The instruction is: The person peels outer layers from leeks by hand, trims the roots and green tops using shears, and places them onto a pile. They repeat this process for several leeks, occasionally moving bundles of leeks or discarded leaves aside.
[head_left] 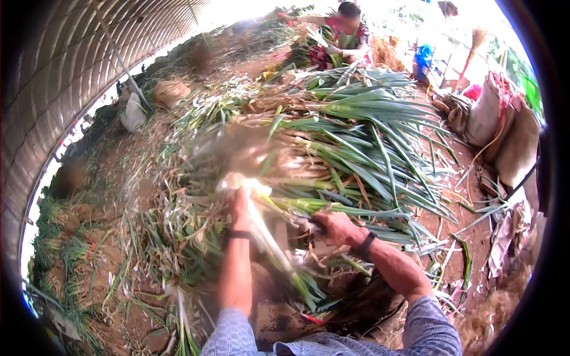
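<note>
Long white-stemmed leeks or green onions [374, 148] lie in a big pile, their green leaves pointing right. My left hand [239, 202] is closed around the pale root end of a stalk [270, 243], which slants down to the right in front of me. My right hand [337, 228] is wrapped round a dark handle [316, 225], beside the stalks at the near edge of the pile. What the handle belongs to is too blurred to make out. Each wrist has a dark band.
A person [350, 35] sits behind the pile, holding stalks. Peeled leaves and scraps [184, 231] cover the ground at left. Sacks [490, 118] stand at the right, near a blue object [423, 56]. A ribbed curved wall [53, 77] rises at the left.
</note>
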Action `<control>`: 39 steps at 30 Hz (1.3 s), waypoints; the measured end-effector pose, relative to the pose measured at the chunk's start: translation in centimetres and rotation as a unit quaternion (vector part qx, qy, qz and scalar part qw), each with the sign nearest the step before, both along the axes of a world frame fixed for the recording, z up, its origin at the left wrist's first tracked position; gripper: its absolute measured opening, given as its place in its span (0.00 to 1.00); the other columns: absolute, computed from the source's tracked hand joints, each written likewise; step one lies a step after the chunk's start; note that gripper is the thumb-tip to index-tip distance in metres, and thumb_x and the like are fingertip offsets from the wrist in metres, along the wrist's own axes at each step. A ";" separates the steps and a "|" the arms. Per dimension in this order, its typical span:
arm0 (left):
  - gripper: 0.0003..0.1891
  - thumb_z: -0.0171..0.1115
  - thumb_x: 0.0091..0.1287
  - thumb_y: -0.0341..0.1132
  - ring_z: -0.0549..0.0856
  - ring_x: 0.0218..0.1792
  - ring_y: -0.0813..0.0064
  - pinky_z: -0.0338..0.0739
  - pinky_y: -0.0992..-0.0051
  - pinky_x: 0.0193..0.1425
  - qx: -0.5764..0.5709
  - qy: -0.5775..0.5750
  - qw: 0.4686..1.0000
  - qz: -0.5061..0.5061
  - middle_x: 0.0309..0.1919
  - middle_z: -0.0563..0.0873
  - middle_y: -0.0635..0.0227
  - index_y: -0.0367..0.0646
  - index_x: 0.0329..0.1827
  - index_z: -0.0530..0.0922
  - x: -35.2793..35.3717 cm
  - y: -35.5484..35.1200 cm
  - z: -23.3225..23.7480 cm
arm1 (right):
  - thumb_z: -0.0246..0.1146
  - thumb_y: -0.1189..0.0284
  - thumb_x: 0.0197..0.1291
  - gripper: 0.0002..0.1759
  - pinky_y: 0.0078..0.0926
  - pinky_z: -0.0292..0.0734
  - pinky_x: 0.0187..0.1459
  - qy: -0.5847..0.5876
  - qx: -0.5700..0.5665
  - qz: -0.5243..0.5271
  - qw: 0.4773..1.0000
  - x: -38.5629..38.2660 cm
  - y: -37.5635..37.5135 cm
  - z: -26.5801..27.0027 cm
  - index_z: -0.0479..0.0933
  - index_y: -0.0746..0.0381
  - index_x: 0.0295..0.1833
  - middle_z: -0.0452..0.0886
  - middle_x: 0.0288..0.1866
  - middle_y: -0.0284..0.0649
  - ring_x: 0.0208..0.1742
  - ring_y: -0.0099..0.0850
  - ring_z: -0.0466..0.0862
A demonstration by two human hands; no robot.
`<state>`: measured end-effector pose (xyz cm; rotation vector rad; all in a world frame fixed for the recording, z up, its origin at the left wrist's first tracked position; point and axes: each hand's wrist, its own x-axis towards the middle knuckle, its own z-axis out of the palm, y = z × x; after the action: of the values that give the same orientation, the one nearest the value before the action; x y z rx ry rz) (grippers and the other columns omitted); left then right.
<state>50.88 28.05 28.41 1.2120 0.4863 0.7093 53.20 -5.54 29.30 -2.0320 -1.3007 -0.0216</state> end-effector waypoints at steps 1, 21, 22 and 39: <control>0.10 0.63 0.68 0.36 0.84 0.24 0.73 0.80 0.70 0.22 0.006 -0.012 1.000 -0.016 0.31 0.87 0.67 0.42 0.47 0.84 0.0 0.1 -0.1 | 0.67 0.71 0.52 0.22 0.45 0.82 0.41 0.007 -0.015 -0.002 1.000 0.1 -0.2 -0.1 0.80 0.59 0.56 0.86 0.37 0.49 0.38 0.49 0.87; 0.37 0.46 0.75 0.67 0.74 0.65 0.65 0.68 0.56 0.71 -0.126 -0.113 0.975 -0.142 0.68 0.74 0.69 0.50 0.77 0.64 -1.6 -4.5 -0.9 | 0.68 0.68 0.47 0.26 0.48 0.80 0.40 0.042 -0.051 0.008 0.998 -0.3 -1.9 0.5 0.80 0.60 0.55 0.85 0.35 0.53 0.38 0.54 0.85; 0.38 0.48 0.73 0.69 0.75 0.64 0.67 0.69 0.57 0.70 -0.158 -0.078 0.977 -0.122 0.66 0.75 0.70 0.51 0.74 0.67 -2.0 -5.3 -1.1 | 0.68 0.68 0.46 0.27 0.48 0.80 0.41 0.055 -0.065 -0.001 0.996 -0.5 -2.0 0.7 0.80 0.60 0.56 0.85 0.35 0.53 0.39 0.55 0.85; 0.09 0.57 0.73 0.35 0.90 0.32 0.60 0.89 0.62 0.40 -0.031 0.183 0.959 -0.213 0.33 0.88 0.54 0.37 0.45 0.79 -6.2 -5.8 -8.6 | 0.68 0.65 0.53 0.23 0.46 0.80 0.43 0.136 -0.119 -0.016 0.983 -0.1 -4.7 -0.2 0.81 0.59 0.56 0.86 0.39 0.52 0.41 0.53 0.86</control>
<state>44.65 22.29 19.81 1.3375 0.5231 0.0985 53.12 -10.27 29.13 -2.1626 -1.1414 0.4016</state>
